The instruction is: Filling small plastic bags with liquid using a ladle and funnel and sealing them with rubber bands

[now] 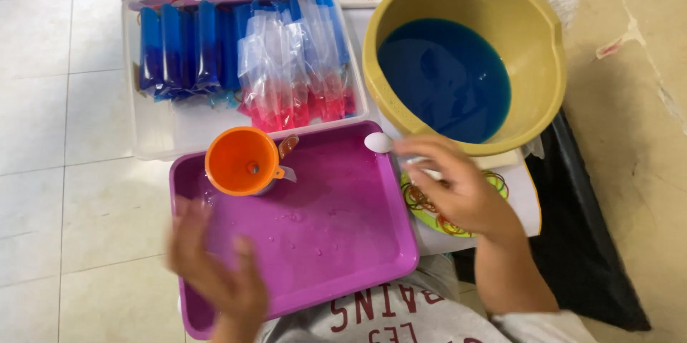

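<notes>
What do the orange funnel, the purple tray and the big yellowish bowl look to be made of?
All three look like moulded plastic. The orange funnel is smooth and slightly glossy, with uniform colour. The purple tray has rounded corners, a soft sheen and water drops beading on it. The yellowish bowl, holding blue liquid, has a thick matte rim with a pouring lip; probably plastic, though melamine is possible.

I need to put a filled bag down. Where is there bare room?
The purple tray is bare between the orange funnel and the right hand. The clear bin has a free front strip. Around the yellow bowl and the rubber bands it is crowded.
</notes>
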